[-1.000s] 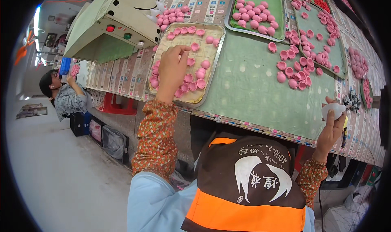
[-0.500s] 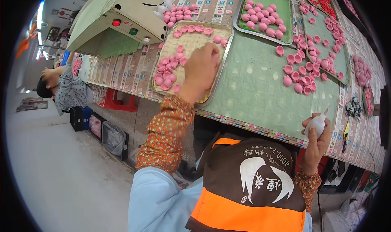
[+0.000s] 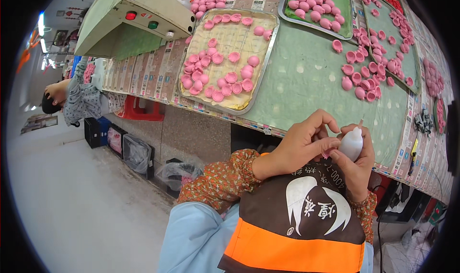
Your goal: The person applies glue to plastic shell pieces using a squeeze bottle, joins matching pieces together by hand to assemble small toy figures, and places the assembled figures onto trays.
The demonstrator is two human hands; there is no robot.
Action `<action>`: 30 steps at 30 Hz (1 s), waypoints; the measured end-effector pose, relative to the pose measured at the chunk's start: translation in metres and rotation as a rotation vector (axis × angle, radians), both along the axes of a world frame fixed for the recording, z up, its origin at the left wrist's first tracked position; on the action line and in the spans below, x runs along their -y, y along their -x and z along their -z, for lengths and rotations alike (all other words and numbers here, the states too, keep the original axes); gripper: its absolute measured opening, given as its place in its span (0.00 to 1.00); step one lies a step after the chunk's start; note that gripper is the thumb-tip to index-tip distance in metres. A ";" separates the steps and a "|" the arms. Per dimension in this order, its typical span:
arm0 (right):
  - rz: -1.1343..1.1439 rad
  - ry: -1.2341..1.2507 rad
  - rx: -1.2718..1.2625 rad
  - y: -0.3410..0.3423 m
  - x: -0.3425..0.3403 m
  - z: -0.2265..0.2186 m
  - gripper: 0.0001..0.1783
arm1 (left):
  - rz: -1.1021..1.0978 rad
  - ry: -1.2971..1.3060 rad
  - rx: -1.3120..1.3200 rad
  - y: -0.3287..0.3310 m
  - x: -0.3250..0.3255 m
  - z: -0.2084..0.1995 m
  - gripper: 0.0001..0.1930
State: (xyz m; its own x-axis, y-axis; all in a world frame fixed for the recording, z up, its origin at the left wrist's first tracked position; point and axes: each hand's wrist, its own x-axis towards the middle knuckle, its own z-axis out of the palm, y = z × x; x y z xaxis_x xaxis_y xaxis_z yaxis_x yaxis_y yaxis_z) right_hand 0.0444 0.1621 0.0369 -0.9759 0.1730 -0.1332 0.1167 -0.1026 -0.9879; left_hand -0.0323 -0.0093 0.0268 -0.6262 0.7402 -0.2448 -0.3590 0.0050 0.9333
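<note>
My right hand [image 3: 355, 169] is wrapped round a small white squeeze bottle [image 3: 352, 144] with a thin needle tip pointing up. Close beside it, my left hand [image 3: 306, 142] pinches a small pink hollow piece [image 3: 327, 153], mostly hidden by the fingers. Both hands are in front of my brown and orange apron [image 3: 299, 242], near the table's front edge. Ahead and to the left lies a metal tray [image 3: 259, 92] with a cream lining, holding pink cup-shaped pieces [image 3: 197, 68] at its left and front and a few along its far edge.
A green-lined tray [image 3: 346, 27] of pink round pieces lies farther back. Loose pink half-shells [image 3: 366, 81] sit on the green mat [image 3: 297, 71]. At the left stands a cream machine [image 3: 158, 14] with red and green buttons. Another person [image 3: 79, 100] is at the far left.
My left hand has come back from the cream-lined tray to the squeeze bottle, with a pink piece in its fingers. My right hand has moved left with the bottle.
</note>
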 end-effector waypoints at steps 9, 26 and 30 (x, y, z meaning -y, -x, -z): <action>0.183 0.093 0.235 0.005 0.004 0.001 0.21 | 0.051 -0.249 0.291 -0.014 0.005 0.022 0.24; -0.045 -0.139 0.017 -0.024 -0.028 0.007 0.23 | -0.100 -0.279 0.565 -0.016 0.016 0.031 0.28; -0.211 -0.296 -0.030 -0.032 -0.038 -0.005 0.25 | -0.114 -0.383 0.577 -0.019 0.021 0.038 0.24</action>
State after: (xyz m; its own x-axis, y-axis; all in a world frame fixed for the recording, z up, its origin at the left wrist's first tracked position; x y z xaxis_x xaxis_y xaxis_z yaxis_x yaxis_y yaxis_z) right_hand 0.0761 0.2004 0.0424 -0.9969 -0.0056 -0.0783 0.0753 0.2120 -0.9744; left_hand -0.0136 -0.0301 -0.0108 -0.5537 0.7780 -0.2968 -0.7761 -0.3530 0.5225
